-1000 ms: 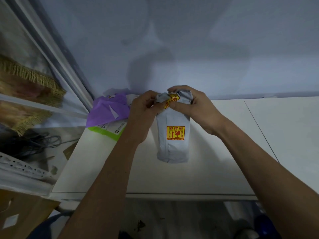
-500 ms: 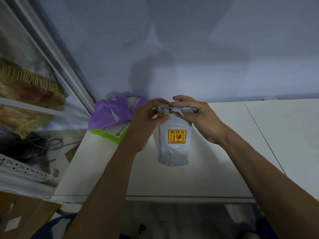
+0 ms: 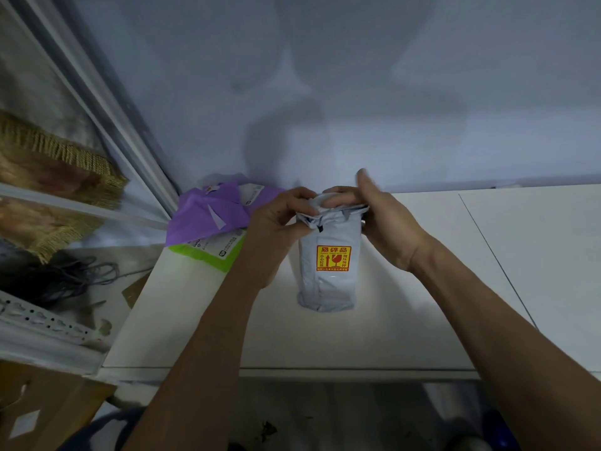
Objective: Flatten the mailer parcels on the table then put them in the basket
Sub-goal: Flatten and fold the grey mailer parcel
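Head view: we work the grey mailer mid-table, both hands at its far end.

Left hand pinches the crumpled top edge; right hand fingers curl over the rim w/ one finger raised. Thin soft plastic film, light, prob. slippery; fragile sticker, so we'd press gently, gripping at edges. Purple mailer over a green one, left-rear corner. No basket seen.

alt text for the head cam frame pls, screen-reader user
Two bare hands, left hand and right hand, grip the crumpled top of a grey mailer parcel with a yellow fragile sticker on a white table. Purple and green mailers lie behind left.
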A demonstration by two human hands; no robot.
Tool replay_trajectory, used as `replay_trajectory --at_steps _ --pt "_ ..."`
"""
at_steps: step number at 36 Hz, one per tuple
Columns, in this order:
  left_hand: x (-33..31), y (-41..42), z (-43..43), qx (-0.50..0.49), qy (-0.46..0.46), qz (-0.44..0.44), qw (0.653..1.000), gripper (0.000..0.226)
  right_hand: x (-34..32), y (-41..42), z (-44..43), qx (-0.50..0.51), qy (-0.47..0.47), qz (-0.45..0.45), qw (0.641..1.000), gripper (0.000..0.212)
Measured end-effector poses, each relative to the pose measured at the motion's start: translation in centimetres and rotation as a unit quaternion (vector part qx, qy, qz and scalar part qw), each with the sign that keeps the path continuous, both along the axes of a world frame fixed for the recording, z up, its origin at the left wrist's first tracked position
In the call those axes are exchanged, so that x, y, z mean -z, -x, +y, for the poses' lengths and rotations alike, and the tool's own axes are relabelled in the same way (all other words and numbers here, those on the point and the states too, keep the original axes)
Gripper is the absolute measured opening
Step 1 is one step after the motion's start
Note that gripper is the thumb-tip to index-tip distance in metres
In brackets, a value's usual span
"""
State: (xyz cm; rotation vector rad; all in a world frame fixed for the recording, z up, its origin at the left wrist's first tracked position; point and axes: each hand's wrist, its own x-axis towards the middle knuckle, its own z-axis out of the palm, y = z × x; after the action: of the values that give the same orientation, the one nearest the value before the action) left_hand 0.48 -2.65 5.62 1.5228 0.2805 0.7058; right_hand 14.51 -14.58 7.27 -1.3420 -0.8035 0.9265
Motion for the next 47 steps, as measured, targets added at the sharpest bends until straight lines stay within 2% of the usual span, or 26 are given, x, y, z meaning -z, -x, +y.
replay_trajectory --at_steps 3,5,9,13,18,23,26,29,32,34,37,39,42,43,46,47 --pt "0.0 0.1 0.1 -0.010 -0.020 0.008 1.000 0.049 0.4 0.1 -0.2 0.008 -0.018 -0.046 0.999 0.024" --pt "-0.1 0.2 0.0 -0.014 -0.041 0.031 0.999 0.041 0.5 0.1 -0.4 0.015 -0.030 -0.047 0.998 0.018" --pt "-0.6 0.1 -0.5 0.005 -0.071 0.072 0.995 0.031 0.6 0.1 -0.6 0.015 -0.047 -0.040 0.998 0.020" --pt "-1.4 -0.3 -0.5 -0.026 -0.100 0.103 0.989 0.009 0.4 0.3 -0.7 0.016 -0.037 -0.061 0.997 0.025" --pt "-1.6 -0.6 0.1 -0.011 -0.018 0.084 0.996 0.011 0.9 0.1 -0.9 0.029 0.018 -0.054 0.998 0.055" --pt "-1.2 -0.5 -0.2 -0.016 0.025 0.070 0.997 0.010 1.3 0.4 -1.3 0.038 0.028 -0.037 0.998 0.040" --pt "-1.4 -0.4 -0.5 -0.014 0.037 0.068 0.997 0.021 1.2 0.9 -1.3 0.061 0.005 -0.031 0.998 0.035" --pt "-1.7 -0.5 -0.5 -0.022 0.008 0.064 0.998 0.040 0.9 1.4 -0.9 0.107 -0.004 -0.099 0.989 0.033" --pt "-1.6 -1.3 -0.1 -0.082 -0.057 0.078 0.992 0.041 0.5 1.5 -0.3 0.169 -0.023 -0.262 0.950 0.034" --pt "-1.6 -1.7 -0.5 -0.167 -0.152 0.115 0.967 0.036 0.7 1.7 0.3 0.188 -0.057 -0.352 0.915 0.030" --pt "-1.8 -1.7 -1.3 -0.293 -0.336 0.185 0.876 0.029 2.0 1.6 1.0 0.214 -0.073 -0.461 0.858 0.023" --pt "-2.3 -1.4 -2.3 -0.305 -0.424 0.241 0.818 0.021 3.0 1.6 1.3 0.222 -0.047 -0.484 0.845 0.020" --pt "-2.7 -1.6 -3.8 -0.277 -0.484 0.317 0.767 0.017 4.1 2.4 1.5 0.232 -0.054 -0.489 0.839 0.012" --pt "-2.6 -1.7 -4.1 -0.283 -0.473 0.301 0.778 0.020 4.4 2.8 1.5 0.233 -0.052 -0.497 0.834 0.013" --pt "-2.2 -2.2 -4.9 -0.235 -0.309 0.339 0.857 0.038 5.6 4.3 1.6 0.232 -0.033 -0.513 0.826 0.021" --pt "-1.9 -2.6 -5.0 -0.233 -0.277 0.334 0.870 0.042 6.2 4.6 1.5 0.229 -0.021 -0.520 0.822 0.025"
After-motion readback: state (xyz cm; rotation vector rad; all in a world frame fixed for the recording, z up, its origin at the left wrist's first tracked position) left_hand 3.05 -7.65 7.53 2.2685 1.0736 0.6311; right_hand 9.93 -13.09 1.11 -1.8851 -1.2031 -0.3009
